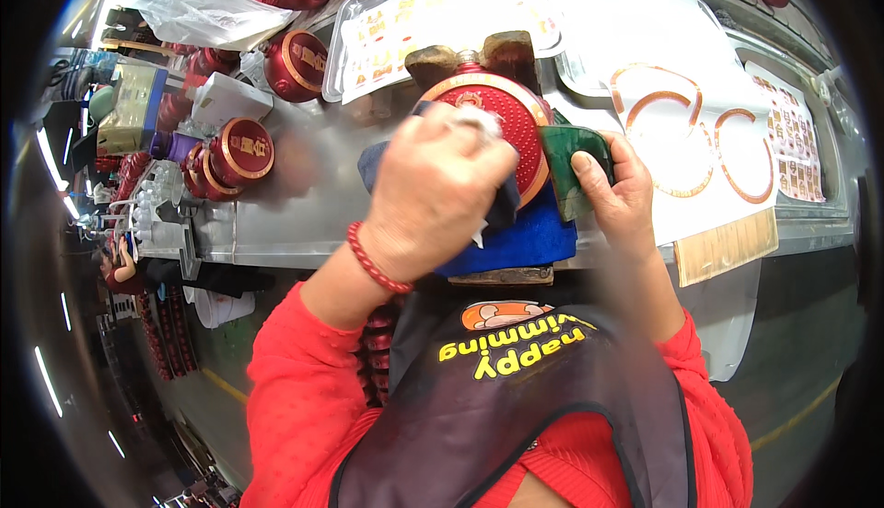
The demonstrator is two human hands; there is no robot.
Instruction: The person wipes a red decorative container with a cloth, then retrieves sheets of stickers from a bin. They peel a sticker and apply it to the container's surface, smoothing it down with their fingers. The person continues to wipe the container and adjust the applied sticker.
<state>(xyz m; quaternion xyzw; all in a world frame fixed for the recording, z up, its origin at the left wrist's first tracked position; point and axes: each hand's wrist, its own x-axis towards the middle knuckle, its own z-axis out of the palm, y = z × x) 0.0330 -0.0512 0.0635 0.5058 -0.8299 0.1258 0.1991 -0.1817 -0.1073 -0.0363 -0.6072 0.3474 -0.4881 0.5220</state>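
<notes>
A round red bottle [525, 144] with a studded face and a gold band lies in front of me, its neck between two worn brown blocks [508, 57]. My left hand [437, 186] is closed over the bottle's face, pinching a crumpled white cloth [481, 121]. Dark blue fabric [372, 163] shows on both sides of that hand; whether the hand grips it too is unclear. My right hand [619, 186] holds a green flat scraper [564, 165] between thumb and fingers, at the bottle's right edge. Beneath the bottle is a bright blue cloth [529, 239].
Trays with sticker sheets [391, 43] lie behind the bottle. On white paper to the right are curved orange-gold strips [744, 156]. More red bottles [241, 153] stand at the left, near a white box [230, 100] and a plastic bag [198, 6]. The metal table's near edge crosses before me.
</notes>
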